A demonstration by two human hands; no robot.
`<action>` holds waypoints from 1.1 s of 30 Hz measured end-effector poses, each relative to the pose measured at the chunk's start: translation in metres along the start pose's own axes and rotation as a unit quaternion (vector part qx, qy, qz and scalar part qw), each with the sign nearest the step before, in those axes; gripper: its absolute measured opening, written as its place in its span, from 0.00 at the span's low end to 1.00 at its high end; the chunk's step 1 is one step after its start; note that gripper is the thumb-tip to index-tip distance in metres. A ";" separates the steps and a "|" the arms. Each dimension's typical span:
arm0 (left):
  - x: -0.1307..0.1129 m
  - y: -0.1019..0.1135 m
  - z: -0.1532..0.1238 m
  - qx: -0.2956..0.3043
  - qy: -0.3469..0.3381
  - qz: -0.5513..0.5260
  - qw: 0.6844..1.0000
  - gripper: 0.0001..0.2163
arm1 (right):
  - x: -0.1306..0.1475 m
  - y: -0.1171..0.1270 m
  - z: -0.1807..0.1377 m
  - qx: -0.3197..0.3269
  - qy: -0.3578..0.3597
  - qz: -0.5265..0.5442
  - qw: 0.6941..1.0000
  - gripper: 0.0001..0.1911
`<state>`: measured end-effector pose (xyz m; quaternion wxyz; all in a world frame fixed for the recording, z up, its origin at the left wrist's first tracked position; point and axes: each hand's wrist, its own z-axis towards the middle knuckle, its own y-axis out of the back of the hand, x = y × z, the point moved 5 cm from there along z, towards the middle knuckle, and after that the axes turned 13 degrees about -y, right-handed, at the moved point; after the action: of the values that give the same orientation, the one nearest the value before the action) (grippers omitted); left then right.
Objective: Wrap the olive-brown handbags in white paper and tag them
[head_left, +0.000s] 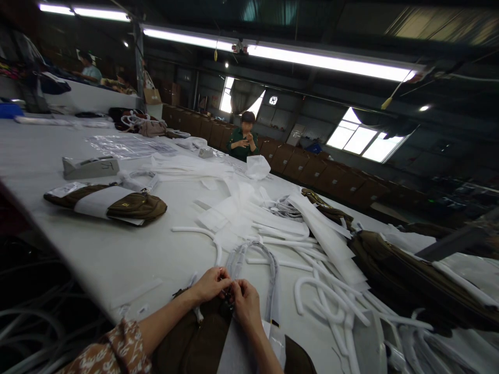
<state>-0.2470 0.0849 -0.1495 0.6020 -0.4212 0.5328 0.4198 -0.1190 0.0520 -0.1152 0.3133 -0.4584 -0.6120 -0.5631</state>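
Observation:
An olive-brown handbag [187, 343] lies on the table right below me, a white paper band [234, 350] across it. Its arched handle [275, 275] is covered in clear wrapping and stands up behind my hands. My left hand [212, 284] is closed in a pinch at the base of the handle. Close against it, my right hand [246, 304] pinches too, fingertips nearly meeting. Small dark fittings show just under the fingers; what the fingertips hold is too small to make out.
Behind the handbag spread white paper sheets [234, 208] and white foam tubes [323, 291]. A second banded bag [136, 205] lies at left near a tape dispenser [90, 167]. More brown bags [421, 275] are piled at right. A person [244, 140] stands across the table [70, 239].

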 end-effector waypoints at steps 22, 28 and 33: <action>-0.019 0.025 -0.017 0.053 0.032 -0.204 0.977 0.15 | 0.021 0.061 -0.021 0.181 0.116 -0.241 0.946 0.27; -0.007 0.027 -0.014 0.029 0.066 -0.244 0.967 0.17 | 0.035 0.016 -0.052 0.269 0.257 -0.364 0.854 0.25; 0.000 0.029 -0.015 -0.006 0.091 -0.207 0.974 0.25 | 0.027 0.007 -0.022 0.161 0.123 -0.106 0.973 0.15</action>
<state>-0.2795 0.0789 -0.1521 0.6220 -0.5623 0.4844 0.2495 -0.1261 0.0361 -0.0843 0.3947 -0.2612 -0.6965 -0.5393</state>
